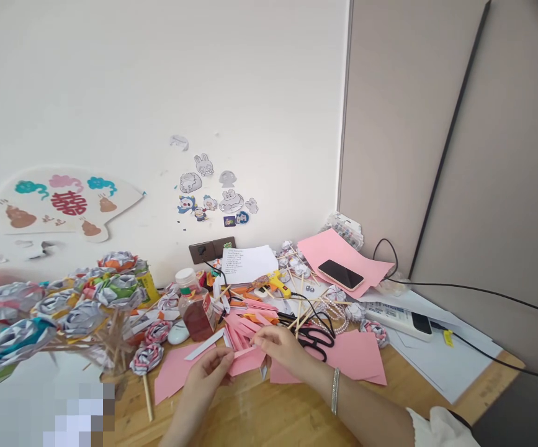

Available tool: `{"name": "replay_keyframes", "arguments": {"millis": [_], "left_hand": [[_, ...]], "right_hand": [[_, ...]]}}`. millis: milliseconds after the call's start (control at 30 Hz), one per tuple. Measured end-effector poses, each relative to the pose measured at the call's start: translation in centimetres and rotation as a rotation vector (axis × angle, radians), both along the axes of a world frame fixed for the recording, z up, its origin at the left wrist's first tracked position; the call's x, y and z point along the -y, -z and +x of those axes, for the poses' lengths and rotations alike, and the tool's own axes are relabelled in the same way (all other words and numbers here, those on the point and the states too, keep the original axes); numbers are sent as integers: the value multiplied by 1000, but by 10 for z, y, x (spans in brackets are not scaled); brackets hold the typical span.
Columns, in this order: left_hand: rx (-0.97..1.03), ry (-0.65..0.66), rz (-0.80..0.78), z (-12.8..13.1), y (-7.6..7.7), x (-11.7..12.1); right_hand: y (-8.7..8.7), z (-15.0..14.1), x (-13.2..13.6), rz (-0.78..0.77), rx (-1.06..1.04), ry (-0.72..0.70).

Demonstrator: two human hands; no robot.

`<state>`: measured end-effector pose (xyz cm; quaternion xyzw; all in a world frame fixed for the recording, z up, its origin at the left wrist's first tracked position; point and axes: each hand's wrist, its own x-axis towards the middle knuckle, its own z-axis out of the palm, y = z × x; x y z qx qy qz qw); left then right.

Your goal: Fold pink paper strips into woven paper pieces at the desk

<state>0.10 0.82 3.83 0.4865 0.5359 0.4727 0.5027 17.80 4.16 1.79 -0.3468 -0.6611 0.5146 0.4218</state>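
Both my hands hold one piece of pink paper (246, 362) above the table's front part, its upper edge looking folded over. My left hand (213, 367) pinches its left end between thumb and fingers. At the other end, my right hand (282, 349) grips with bent fingers, partly covering the paper. Right behind them lies a heap of pink paper strips (243, 329). Pink sheets lie on both sides, one under my left hand (172, 372) and a stack (356, 359) on the right. Black-handled scissors (316, 343) rest beside my right wrist.
Rolled paper flowers on sticks (87, 304) crowd the left. A bottle of red liquid (196, 313) stands behind my left hand. Farther back are a yellow glue gun (278, 284), a written note (250, 264) and a phone (340, 274) on pink paper. Cables cross a power strip (401, 320) at right.
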Motion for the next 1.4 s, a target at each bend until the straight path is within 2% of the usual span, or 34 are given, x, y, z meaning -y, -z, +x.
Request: {"name": "replay_keyframes", "arguments": {"millis": [167,500,733,1000,1400], "left_hand": [[-50,25,39,0,1,0],[-88,19,74,1,3,1],[-174,12,135,5,2,3],[-239,44,124,15,-4,10],[-327,101,164,13,7,10]], "right_hand": [[4,1,-1,118,123,26],[5,2,-2,129,203,26],[3,-1,1,245,304,79],[0,-3,6,228,338,37],[2,-4,12,223,312,-14]]}}
